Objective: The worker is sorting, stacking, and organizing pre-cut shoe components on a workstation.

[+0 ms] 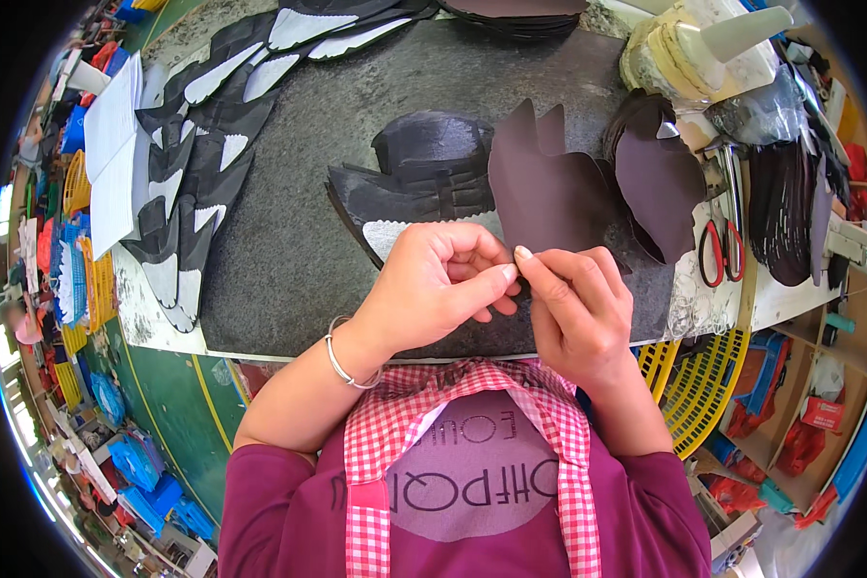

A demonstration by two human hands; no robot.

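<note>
My left hand [443, 279] and my right hand [580, 303] meet at the near edge of the dark work mat [303, 193]. Thumbs and fingertips of both are pinched together; whatever lies between them is too small or hidden to name. Just beyond my left hand rests a stack of black cut pieces [433, 159] with a white zigzag-edged patch [383, 234], partly covered by that hand. Beyond my right hand lies a dark brown cut piece [549, 183]. Beside it, to the right, is a pile of smaller dark brown pieces [657, 183].
Overlapping black-and-white pieces [197, 183] line the mat's left side, next to white paper [116, 159]. At the right are a pot [679, 58] with a pale handle, red-handled scissors [721, 252] and a black stack [782, 212]. A yellow basket [708, 395] stands below the table edge.
</note>
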